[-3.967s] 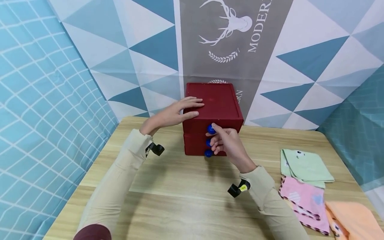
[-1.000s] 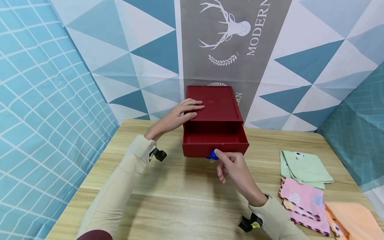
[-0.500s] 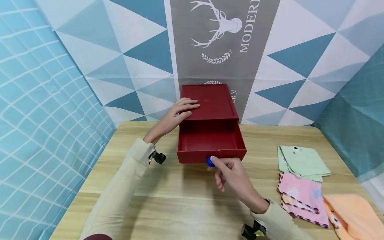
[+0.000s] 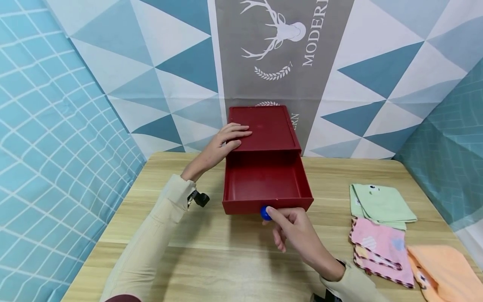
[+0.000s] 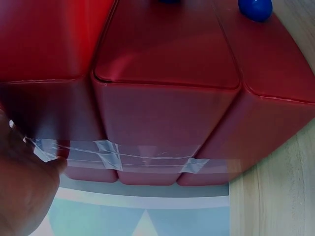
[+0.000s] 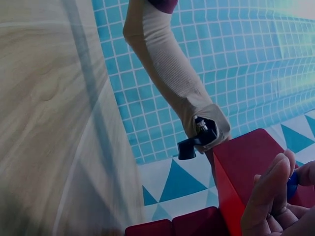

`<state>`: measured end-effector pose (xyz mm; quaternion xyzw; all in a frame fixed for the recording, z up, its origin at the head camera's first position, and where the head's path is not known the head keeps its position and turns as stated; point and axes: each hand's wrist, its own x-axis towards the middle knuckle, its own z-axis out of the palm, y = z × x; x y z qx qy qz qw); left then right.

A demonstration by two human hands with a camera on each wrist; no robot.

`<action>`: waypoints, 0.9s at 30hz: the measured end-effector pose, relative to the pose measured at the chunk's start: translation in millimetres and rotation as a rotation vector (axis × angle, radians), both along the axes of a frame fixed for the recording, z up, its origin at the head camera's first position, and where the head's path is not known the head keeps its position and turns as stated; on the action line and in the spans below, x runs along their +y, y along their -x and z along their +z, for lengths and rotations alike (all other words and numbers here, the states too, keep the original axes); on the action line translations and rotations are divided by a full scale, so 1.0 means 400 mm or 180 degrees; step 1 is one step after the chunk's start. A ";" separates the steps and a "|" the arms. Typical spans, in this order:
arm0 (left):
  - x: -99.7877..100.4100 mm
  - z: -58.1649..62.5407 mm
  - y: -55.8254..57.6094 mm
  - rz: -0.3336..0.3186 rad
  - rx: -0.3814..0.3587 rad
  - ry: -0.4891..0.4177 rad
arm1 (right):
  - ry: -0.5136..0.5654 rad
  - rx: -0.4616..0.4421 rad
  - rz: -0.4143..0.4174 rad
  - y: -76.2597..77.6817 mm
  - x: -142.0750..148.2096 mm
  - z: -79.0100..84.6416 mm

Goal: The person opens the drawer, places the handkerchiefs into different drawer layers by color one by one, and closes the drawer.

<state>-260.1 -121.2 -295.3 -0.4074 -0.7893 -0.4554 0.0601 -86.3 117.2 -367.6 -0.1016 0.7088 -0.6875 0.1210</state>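
A red drawer cabinet [image 4: 266,129] stands at the back of the table with its top drawer [image 4: 230,184] pulled well out; nothing is seen inside. My left hand [image 4: 220,144] rests on the cabinet's top left edge, fingers straight. Between thumb and fingers, my right hand [image 4: 298,230] pinches the blue knob [image 4: 265,213] on the drawer front. The right wrist view also has this knob [image 6: 292,185] in my fingers. In the left wrist view, clear tape [image 5: 152,160] runs along the cabinet's side, and a lower blue knob [image 5: 256,8] shows.
On the table's right side lie a folded green cloth [image 4: 383,203], a pink cloth [image 4: 381,245] and an orange cloth [image 4: 445,268]. A patterned cloth backdrop [image 4: 181,84] hangs close behind the cabinet. The wooden table [image 4: 211,260] extends in front of the drawer.
The top drawer, shut four seconds ago, has slid out toward me with my right hand on its knob, and further still in the last half second. My left hand has stayed on the cabinet.
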 end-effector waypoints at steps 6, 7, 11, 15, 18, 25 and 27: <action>-0.002 0.004 -0.002 0.0017 0.0014 -0.0040 | -0.0037 -0.0005 0.0025 -0.010 -0.002 0.005; 0.000 0.006 -0.004 0.0019 0.0033 -0.0042 | -0.0048 -0.0002 0.0024 -0.011 -0.003 0.005; 0.004 0.002 -0.003 -0.0017 0.0092 -0.0087 | -0.0098 -0.0015 0.0038 -0.018 0.000 0.007; 0.010 -0.007 0.000 -0.0004 0.0054 -0.0076 | -0.0140 -0.0015 0.0072 -0.024 0.006 0.003; 0.011 -0.009 0.000 -0.0005 0.0059 -0.0090 | -0.0215 0.0034 0.0172 -0.024 0.017 0.001; 0.012 -0.004 0.002 -0.0043 0.0134 -0.0176 | -0.0639 0.0056 0.0272 -0.026 0.083 0.013; 0.011 -0.004 0.002 -0.0036 0.0117 -0.0159 | -0.0737 0.0020 0.0240 -0.030 0.107 0.014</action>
